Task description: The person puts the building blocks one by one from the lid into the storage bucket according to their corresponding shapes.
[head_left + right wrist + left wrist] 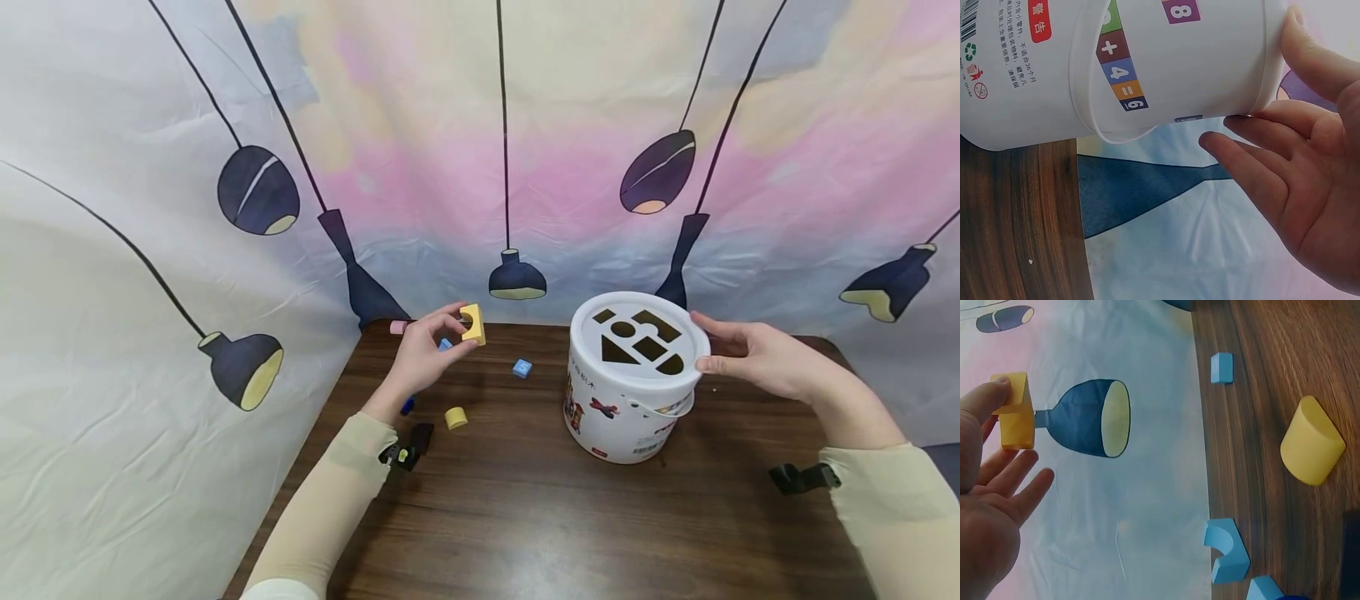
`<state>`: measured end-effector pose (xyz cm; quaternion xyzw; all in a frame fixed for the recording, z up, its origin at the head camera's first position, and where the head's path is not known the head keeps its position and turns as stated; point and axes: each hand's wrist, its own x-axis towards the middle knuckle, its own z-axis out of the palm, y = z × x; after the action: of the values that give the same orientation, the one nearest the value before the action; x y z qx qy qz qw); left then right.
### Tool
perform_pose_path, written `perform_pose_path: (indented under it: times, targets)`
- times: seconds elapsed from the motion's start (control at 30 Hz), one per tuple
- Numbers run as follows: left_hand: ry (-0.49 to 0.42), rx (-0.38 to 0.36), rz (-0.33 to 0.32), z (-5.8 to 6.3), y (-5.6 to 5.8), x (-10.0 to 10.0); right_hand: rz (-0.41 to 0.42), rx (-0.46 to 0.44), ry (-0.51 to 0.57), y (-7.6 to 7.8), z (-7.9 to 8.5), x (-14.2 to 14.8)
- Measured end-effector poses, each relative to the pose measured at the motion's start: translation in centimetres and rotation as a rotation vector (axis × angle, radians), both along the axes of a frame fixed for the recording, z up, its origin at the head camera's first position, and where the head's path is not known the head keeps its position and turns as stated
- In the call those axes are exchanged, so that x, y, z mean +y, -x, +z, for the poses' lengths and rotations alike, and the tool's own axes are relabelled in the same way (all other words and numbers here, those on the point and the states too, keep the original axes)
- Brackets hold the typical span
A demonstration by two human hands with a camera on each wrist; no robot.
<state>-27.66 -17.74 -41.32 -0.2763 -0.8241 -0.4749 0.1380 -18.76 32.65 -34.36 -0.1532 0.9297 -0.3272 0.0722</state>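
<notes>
The head camera is looking forward and down over the desk (525, 517). Nearer, the left-wrist camera is facing the lamp-print backdrop (1154, 506), desk at 3 o'clock. Up close, the right-wrist camera is facing the shape-sorter bucket (1147, 56), shared with the head view.

Yellow block (1019, 419), white printed bucket (618, 421)

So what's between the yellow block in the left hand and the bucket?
In the head view, a small blue block shows between the held yellow block and the white bucket, lying on the table.

Lamp-patterned cloth (585, 167) behind brown table (525, 533)
</notes>
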Motion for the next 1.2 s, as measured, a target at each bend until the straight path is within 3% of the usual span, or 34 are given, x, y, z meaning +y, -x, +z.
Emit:
perform_pose_path:
  times: [0.23,0.47,0.63,0.83,0.93,1.07,1.2]
  targets:
    - [-0.074,-0.026,-0.038,0.6,0.0,1.6,-0.013,-0.012,0.002,-0.1,0.1,0.0]
    - [-0.069,-0.004,-0.079,1.8,0.0,3.4,-0.007,-0.013,0.01,0.0,-0.1,0.0]
    - [-0.043,0.038,-0.131,3.8,-0.6,6.0,-0.002,-0.012,0.007,0.1,-0.1,0.1]
    - [0.05,0.095,-0.191,6.7,-1.5,10.9,-0.011,-0.022,0.011,0.1,0.0,0.0]
    - [0.137,0.081,-0.181,7.9,-2.1,14.0,-0.013,-0.023,0.012,0.1,0.1,0.0]
    - [0.259,0.078,-0.098,8.9,-3.1,17.9,-0.01,-0.024,0.016,0.0,0.0,-0.1]
    - [0.327,0.091,-0.013,9.2,-4.0,20.8,-0.005,-0.027,0.012,-0.1,0.0,-0.1]
